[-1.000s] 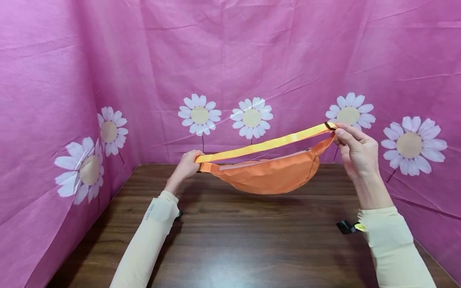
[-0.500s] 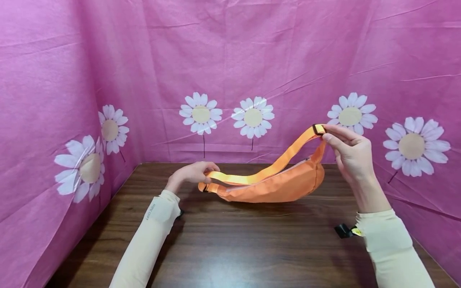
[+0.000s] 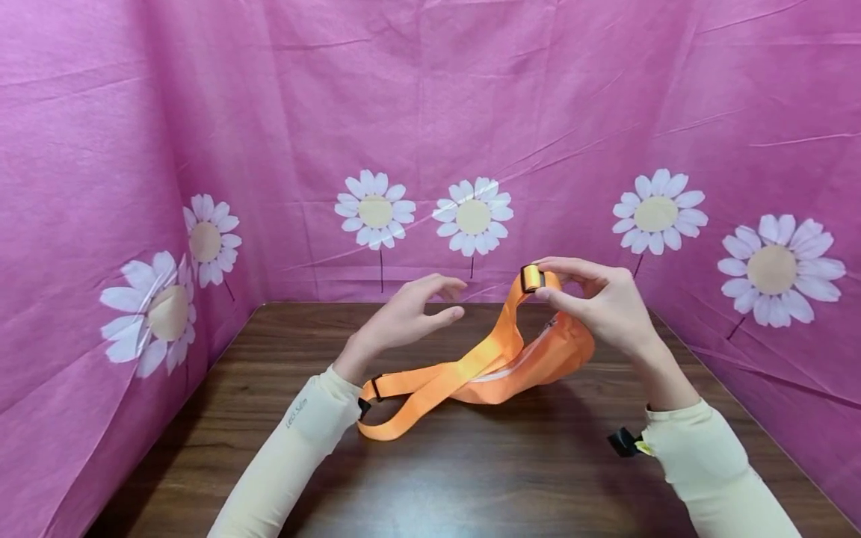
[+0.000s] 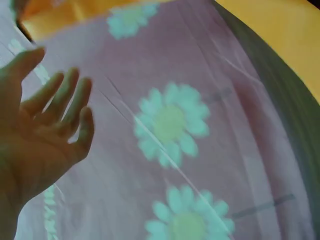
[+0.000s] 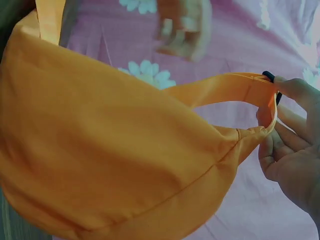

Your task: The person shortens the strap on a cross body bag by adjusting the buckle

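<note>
My right hand (image 3: 602,302) pinches the orange strap (image 3: 484,359) of a waist bag beside a black slider buckle (image 3: 533,279). Below that hand hangs the orange waist bag (image 3: 518,381), tilted, its lower left part near the table. A pale zipper (image 3: 507,366) runs along its top edge. To the left, the strap's loop droops onto or close above the table, with a second black buckle (image 3: 377,386) on it. My left hand (image 3: 410,314) is in the air above the strap, fingers apart and holding nothing. In the right wrist view the bag (image 5: 110,145) fills much of the frame.
A brown wood-grain table (image 3: 430,478) lies under the hands. Pink cloth (image 3: 417,97) printed with white daisies stands behind it and on both sides. A black piece (image 3: 624,442) sticks out from the right sleeve's cuff.
My left hand has let go of the strap end and risen to the right. My right hand has moved left and down with the bag, whose left end has dropped toward the table.
</note>
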The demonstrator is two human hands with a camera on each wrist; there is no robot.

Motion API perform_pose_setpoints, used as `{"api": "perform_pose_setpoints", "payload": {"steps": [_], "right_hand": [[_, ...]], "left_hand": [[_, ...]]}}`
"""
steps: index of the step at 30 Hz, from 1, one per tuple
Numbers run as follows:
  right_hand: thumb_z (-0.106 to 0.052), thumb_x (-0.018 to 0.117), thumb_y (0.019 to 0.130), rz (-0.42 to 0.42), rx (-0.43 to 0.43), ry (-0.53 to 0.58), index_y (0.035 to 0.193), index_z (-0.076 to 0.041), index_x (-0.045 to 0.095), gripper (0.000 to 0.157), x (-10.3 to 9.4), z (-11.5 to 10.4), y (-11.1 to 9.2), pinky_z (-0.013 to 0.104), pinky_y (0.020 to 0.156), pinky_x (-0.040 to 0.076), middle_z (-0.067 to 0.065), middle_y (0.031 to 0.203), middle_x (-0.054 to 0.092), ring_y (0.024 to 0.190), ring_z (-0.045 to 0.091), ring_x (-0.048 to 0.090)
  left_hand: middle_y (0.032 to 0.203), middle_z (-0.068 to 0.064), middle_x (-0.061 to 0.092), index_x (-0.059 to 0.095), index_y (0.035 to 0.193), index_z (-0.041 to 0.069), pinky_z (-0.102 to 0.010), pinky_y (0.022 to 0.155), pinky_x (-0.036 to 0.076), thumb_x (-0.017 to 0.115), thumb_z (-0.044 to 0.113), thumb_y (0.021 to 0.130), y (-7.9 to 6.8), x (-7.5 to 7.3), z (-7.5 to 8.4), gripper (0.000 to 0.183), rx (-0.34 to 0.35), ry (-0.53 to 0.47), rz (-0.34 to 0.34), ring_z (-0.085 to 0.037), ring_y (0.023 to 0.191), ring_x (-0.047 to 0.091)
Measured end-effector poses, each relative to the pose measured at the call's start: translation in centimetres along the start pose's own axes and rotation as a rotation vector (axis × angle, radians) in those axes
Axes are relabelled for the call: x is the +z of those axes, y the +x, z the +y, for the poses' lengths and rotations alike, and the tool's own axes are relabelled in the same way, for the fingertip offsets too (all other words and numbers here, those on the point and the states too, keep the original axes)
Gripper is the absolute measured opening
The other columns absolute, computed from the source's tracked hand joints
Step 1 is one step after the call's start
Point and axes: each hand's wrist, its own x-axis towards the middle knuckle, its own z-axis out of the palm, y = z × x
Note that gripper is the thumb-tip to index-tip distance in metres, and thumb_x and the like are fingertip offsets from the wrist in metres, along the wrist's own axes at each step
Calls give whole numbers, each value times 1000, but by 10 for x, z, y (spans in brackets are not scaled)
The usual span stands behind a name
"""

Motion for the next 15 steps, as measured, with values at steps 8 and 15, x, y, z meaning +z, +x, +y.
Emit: {"api": "perform_pose_setpoints", "payload": {"steps": [8,15], "right_hand": [[7,82,82,-148,-81,-15,121,2,72,40,28,-36,-6,27,75,57,12,120,70,97,25,69],[1,84,83,-191,-64,-55,120,-3,73,39,42,-38,-9,33,88,51,6,118,72,103,25,65]], "left_hand": [[118,5,61,59,140,12,-28,94,47,73,42,95,2,20,40,55,88,26,129,-10,109,57],[112,9,62,65,132,14,-31,91,48,78,42,91,2,25,41,51,131,53,162,-7,103,58]]}}
